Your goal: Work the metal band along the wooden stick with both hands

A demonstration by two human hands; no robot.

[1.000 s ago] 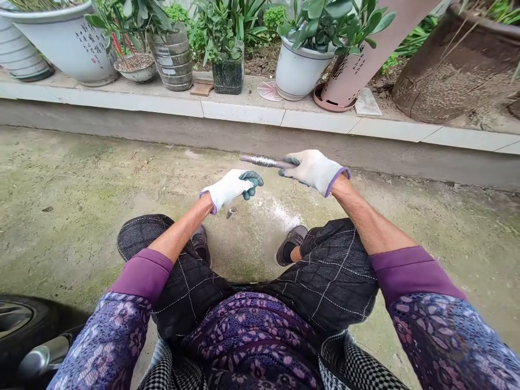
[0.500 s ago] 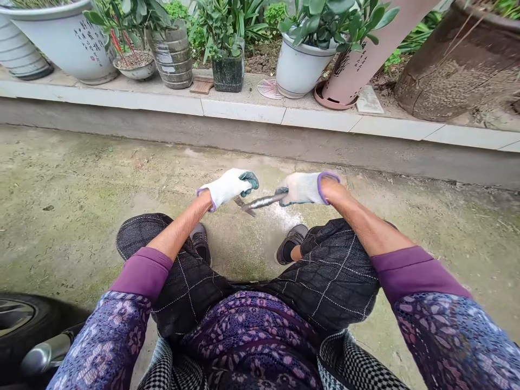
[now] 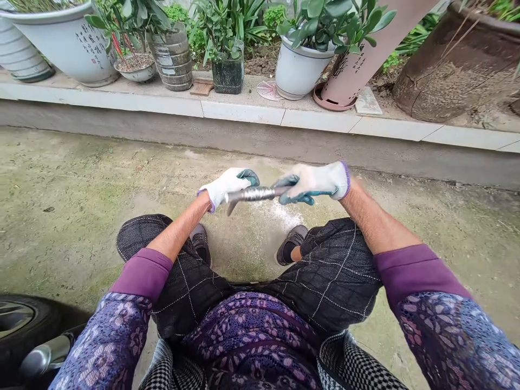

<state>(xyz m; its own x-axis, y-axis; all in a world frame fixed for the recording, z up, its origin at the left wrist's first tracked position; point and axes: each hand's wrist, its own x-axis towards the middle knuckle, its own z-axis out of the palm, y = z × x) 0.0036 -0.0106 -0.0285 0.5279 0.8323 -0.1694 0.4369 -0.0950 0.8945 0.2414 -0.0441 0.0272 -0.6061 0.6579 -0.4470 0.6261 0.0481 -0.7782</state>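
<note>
My right hand (image 3: 312, 183), in a white knit glove with green-dipped fingers, is shut around one end of a metal rod (image 3: 254, 194). A tight coil of silvery wire (image 3: 254, 194) wraps the rod's middle. The rod's far end reaches my left hand (image 3: 227, 187), in a matching glove, whose fingers are curled shut against the coil. Those fingers seem to pinch a thin wire, though it is too fine to follow in this view. A small pointed metal piece (image 3: 229, 208) shows just below the rod's far end.
My knees in dark quilted trousers (image 3: 190, 281) and my shoes (image 3: 290, 244) lie below my hands on a mossy concrete floor (image 3: 101, 189). A white powdery patch (image 3: 282, 214) marks the floor. Potted plants (image 3: 304, 59) stand on a tiled ledge (image 3: 241, 112). A tyre (image 3: 24, 330) sits at lower left.
My right hand has turned and swung the rod round, bringing its coiled part against my left hand. One second ago the rod was higher and further from my left hand.
</note>
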